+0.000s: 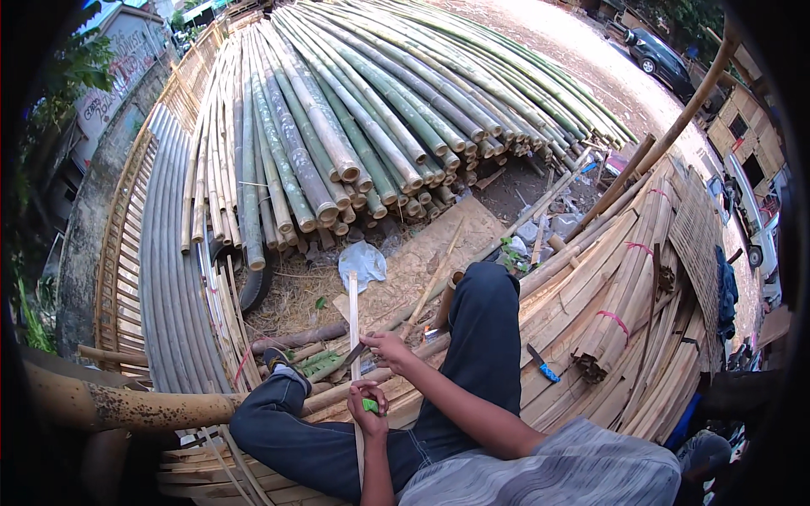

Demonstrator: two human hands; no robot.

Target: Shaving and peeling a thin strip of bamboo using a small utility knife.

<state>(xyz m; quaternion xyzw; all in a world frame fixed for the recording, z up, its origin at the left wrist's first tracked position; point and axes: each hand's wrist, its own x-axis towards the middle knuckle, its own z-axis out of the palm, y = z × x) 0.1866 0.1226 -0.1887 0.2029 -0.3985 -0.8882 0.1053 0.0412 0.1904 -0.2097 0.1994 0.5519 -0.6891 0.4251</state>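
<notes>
A long pale bamboo strip (354, 312) stands upright in front of me, its lower end running down past my lap. My left hand (369, 406) is closed round the strip low down, with a small green piece (370, 406) showing at the palm; I cannot make out what that is. Just above it, my right hand (390, 351) is closed on a knife, its dark blade (353, 354) lying across the strip. The knife's handle is hidden in the fingers. Both hands are over my bent legs.
A second knife with a blue handle (547, 371) lies on split bamboo slats (565, 304) to the right. Bundled slats (620, 295) with pink ties lie beyond. Ahead is a large stack of bamboo poles (354, 118). Corrugated sheeting (173, 270) stands left, above a thick bamboo pole (135, 406).
</notes>
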